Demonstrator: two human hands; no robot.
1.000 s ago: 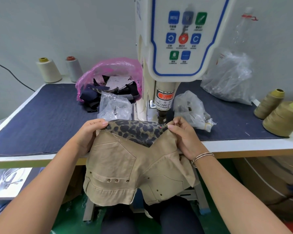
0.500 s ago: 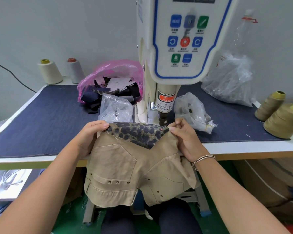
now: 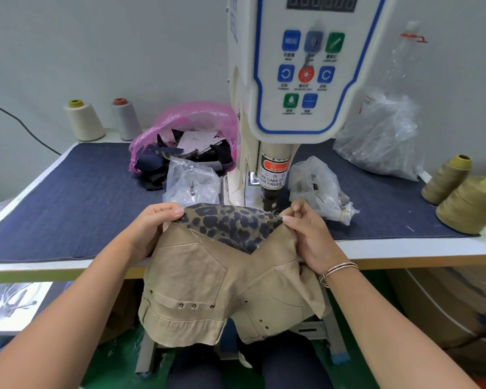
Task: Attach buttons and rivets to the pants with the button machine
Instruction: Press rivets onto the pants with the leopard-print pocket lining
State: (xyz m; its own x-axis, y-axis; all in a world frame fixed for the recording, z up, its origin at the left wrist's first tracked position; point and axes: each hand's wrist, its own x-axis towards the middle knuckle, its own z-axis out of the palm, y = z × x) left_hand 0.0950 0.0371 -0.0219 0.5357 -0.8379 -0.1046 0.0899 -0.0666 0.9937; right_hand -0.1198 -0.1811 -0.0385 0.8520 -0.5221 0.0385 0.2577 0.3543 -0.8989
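Observation:
Beige pants (image 3: 208,279) with a leopard-print lining (image 3: 227,223) hang over the table's front edge, waistband up by the button machine (image 3: 286,88). My left hand (image 3: 149,226) grips the left end of the waistband. Pinching the right end is my right hand (image 3: 306,234), just below the machine's punch head (image 3: 270,197). A small red light dot shows on the lining beside my right fingers. Several metal rivets sit in the pants' lower pockets.
Clear plastic bags (image 3: 191,183) of parts lie either side of the machine, a larger one (image 3: 382,136) at back right. A pink bag (image 3: 185,127) of scraps sits behind. Thread cones stand at back left (image 3: 84,119) and far right (image 3: 469,203). Blue denim (image 3: 68,203) covers the table.
The waistband has shifted slightly so its right corner lies closer under the punch head. My right fingers have tightened into a pinch. The view has tilted down a little.

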